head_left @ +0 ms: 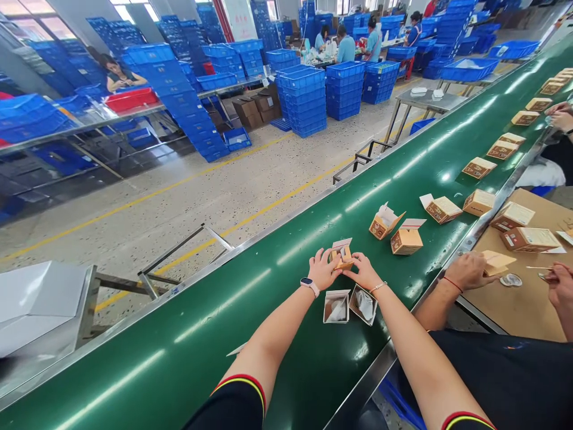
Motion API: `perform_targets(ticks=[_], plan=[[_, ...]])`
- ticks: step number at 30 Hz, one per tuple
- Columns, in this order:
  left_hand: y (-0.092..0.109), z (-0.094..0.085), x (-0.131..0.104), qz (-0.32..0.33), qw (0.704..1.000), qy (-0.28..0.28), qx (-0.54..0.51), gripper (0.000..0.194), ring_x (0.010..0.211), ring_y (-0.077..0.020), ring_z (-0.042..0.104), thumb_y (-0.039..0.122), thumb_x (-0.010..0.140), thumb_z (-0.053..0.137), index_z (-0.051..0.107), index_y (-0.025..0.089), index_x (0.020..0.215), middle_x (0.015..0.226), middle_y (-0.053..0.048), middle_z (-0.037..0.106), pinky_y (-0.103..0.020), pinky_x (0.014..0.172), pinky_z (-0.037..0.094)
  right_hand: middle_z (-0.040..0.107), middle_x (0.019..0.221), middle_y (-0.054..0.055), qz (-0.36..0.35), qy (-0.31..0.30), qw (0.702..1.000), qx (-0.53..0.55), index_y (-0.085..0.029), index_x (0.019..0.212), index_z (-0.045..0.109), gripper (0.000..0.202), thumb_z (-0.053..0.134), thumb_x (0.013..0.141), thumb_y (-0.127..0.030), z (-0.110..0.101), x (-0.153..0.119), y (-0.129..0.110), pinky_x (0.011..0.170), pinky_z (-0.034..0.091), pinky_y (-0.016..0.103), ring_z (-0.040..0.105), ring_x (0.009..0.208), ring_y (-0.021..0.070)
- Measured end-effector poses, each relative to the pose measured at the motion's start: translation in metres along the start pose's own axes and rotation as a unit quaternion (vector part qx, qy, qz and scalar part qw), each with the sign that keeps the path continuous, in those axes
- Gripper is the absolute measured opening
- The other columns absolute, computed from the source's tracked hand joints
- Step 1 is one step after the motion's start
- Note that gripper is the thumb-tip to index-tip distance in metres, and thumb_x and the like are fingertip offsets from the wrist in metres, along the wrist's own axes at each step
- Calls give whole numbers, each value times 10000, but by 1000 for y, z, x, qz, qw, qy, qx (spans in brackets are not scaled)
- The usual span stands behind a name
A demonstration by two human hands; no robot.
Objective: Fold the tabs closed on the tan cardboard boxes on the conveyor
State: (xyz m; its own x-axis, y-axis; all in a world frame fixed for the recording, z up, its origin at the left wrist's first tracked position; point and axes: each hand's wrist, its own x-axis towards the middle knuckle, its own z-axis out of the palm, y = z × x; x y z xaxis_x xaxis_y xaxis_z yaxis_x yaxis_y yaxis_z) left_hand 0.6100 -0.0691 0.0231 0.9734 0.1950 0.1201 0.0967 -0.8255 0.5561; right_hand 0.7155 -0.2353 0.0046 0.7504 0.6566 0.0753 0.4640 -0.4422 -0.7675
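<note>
Both of my hands are on one small brown carton [342, 260] with its top flap raised, over the green conveyor belt [233, 304]. My left hand [324, 269] curls round its left side, and my right hand [364, 272] grips it from the right. Closer to me, two open cartons stand side by side: the left carton [330, 318] and the right carton [369, 319], each with whitish wrapped contents inside. Beyond my hands are two more cartons with lifted flaps, one [380, 227] showing white material and another [406, 242] beside it.
Several closed cartons [478, 168] line the belt's right side. At right, a co-worker's hands [468, 272] hold a carton over a brown tabletop [532, 304]. The belt's metal edge [358, 400] runs close to my right arm. Blue crates [302, 101] are stacked across the floor.
</note>
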Motion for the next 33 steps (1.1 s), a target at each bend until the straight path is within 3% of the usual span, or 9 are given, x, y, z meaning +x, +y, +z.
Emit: perform_targets(ticks=[2,5,9,12,16,21,25,29,33], plan=[[7,9,11,-34,995,27,-84,273,1323,-370,351,309,798,647,685,298,1069,1379,-103,481,-580,1024,314,549,1040,68,18,16,1000,0,-227,759,700,166,699,726,-390,2,7,3,926,461,426,552,931,227],[15,24,28,-114,944,59,-305,92,1226,-292,471,249,758,683,662,210,839,1291,-104,522,-493,1039,354,556,957,69,64,50,997,-7,-197,601,625,370,561,815,-493,4,15,7,831,491,369,567,842,196],[22,42,44,-194,892,83,-400,260,1069,-224,569,260,743,709,503,185,882,1117,-114,564,-411,936,459,513,773,48,150,99,983,-31,-195,535,500,466,547,783,-587,4,21,12,678,486,330,531,710,177],[23,49,55,-240,865,62,-436,367,942,-183,610,238,742,721,418,203,947,984,-68,585,-383,879,493,514,755,29,197,115,973,-43,-179,676,542,432,586,769,-598,1,24,15,606,473,303,500,660,153],[21,51,66,-281,837,18,-470,335,934,-173,627,192,776,687,397,204,942,990,-86,601,-352,849,511,595,895,38,212,94,972,-36,-153,1007,578,362,559,889,-495,-6,27,11,625,501,281,551,701,122],[31,53,74,-304,823,-26,-480,299,919,-188,646,248,805,675,440,194,984,1011,-110,636,-359,830,524,613,1005,56,186,81,978,-38,-176,1105,601,431,429,942,-536,-28,32,5,689,523,332,607,884,208],[35,33,79,-314,822,-24,-474,403,1036,-241,628,349,794,689,463,173,1078,1124,-168,622,-388,883,500,608,1063,67,191,136,968,-88,-197,1165,552,379,442,945,-485,-68,49,7,790,519,384,587,972,228],[35,-13,71,-325,823,40,-465,393,1179,-237,554,462,860,560,468,194,1131,1277,-166,555,-356,933,460,502,1250,182,212,188,950,-128,-130,1307,402,429,438,940,-350,-115,88,9,935,453,448,505,1151,291],[61,-55,44,-313,815,129,-470,324,1117,-192,570,479,894,455,495,211,1072,1243,-112,575,-296,856,473,557,1103,237,223,144,947,-183,-33,1178,494,368,578,845,-167,-143,128,13,929,441,456,560,1088,320]])
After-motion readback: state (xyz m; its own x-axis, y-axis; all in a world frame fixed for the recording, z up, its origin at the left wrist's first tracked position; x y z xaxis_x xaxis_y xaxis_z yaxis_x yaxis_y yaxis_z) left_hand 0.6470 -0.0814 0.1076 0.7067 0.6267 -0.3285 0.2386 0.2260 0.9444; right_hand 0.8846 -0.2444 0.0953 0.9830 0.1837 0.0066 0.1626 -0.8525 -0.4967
